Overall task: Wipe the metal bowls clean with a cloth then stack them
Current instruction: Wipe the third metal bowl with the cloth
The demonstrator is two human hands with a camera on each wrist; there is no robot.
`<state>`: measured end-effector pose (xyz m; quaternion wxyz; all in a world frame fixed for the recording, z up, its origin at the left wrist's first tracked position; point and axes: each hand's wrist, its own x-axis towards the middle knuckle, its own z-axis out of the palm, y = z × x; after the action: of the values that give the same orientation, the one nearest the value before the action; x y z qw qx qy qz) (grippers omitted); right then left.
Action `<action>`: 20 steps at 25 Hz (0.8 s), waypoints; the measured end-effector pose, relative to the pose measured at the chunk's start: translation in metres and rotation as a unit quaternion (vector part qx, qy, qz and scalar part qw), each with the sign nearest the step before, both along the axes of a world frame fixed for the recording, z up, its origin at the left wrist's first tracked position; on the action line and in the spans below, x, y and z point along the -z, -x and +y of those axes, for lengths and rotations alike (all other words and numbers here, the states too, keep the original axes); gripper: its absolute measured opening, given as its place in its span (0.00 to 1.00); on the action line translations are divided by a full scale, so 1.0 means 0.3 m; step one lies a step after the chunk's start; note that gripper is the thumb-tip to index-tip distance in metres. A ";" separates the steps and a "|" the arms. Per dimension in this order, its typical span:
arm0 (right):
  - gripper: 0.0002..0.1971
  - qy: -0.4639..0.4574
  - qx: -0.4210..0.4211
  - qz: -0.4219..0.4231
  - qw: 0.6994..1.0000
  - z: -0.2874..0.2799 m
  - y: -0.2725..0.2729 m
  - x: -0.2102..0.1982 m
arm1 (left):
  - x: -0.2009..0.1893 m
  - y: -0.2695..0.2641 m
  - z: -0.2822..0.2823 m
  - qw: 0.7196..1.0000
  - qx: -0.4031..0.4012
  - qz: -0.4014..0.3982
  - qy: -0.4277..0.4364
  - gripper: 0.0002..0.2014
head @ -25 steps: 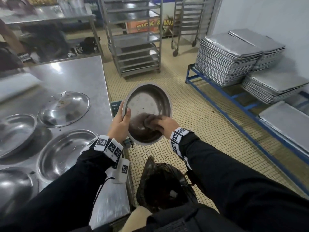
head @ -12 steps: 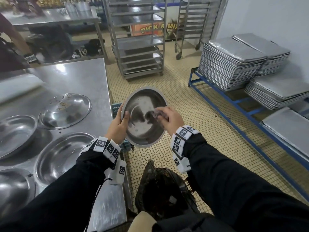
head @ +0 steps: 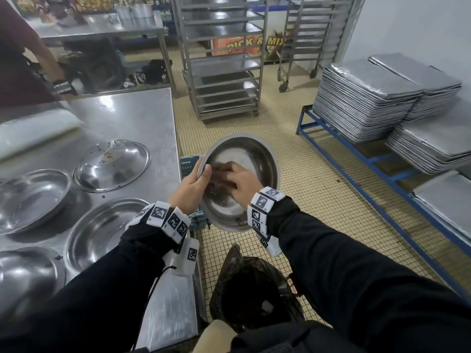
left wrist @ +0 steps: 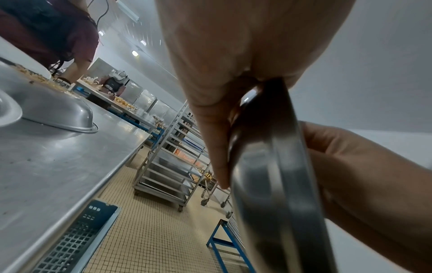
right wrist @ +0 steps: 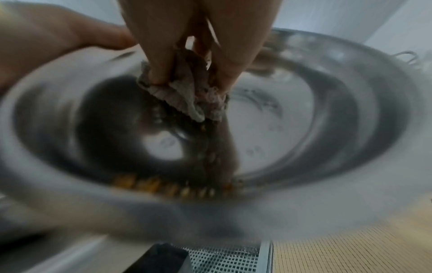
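A round metal bowl (head: pixel 257 159) hangs tilted in the air beside the table's right edge, above a dark bin. My left hand (head: pixel 193 184) grips its left rim, thumb over the lip; in the left wrist view the rim (left wrist: pixel 275 166) runs edge-on under that hand (left wrist: pixel 222 92). My right hand (head: pixel 240 183) is inside the bowl and holds a bunched grey-brown cloth (right wrist: pixel 187 96) against the bowl's inner wall (right wrist: pixel 292 120). Yellow-brown crumbs (right wrist: pixel 163 186) lie along the lower inside edge. The right hand (right wrist: pixel 184 55) pinches the cloth with its fingertips.
The steel table (head: pixel 122 115) at left carries several more metal bowls, one (head: pixel 112 164) with crumbs, one (head: pixel 102 233) nearest my left arm. A dark bin (head: pixel 252 289) stands below the held bowl. Tray racks (head: pixel 221 59), stacked trays (head: pixel 367 98) on a blue frame, another person (head: pixel 23 54) at far left.
My right hand with the cloth has swept from the bowl's lower middle up to the right and now back to the left side, near my left thumb. The bowl stays held in the air.
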<state>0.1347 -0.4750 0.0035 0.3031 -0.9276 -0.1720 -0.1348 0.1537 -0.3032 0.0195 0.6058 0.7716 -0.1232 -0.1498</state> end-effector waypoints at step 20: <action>0.17 -0.151 0.179 -0.029 0.972 -0.154 0.103 -0.024 | -0.048 0.035 0.017 0.997 -0.029 -0.051 -0.060 0.23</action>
<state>0.1037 -0.5213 0.0107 0.4056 -0.8825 0.0102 -0.2378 0.1433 -0.2982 0.0337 0.5556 0.8164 -0.1219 -0.1000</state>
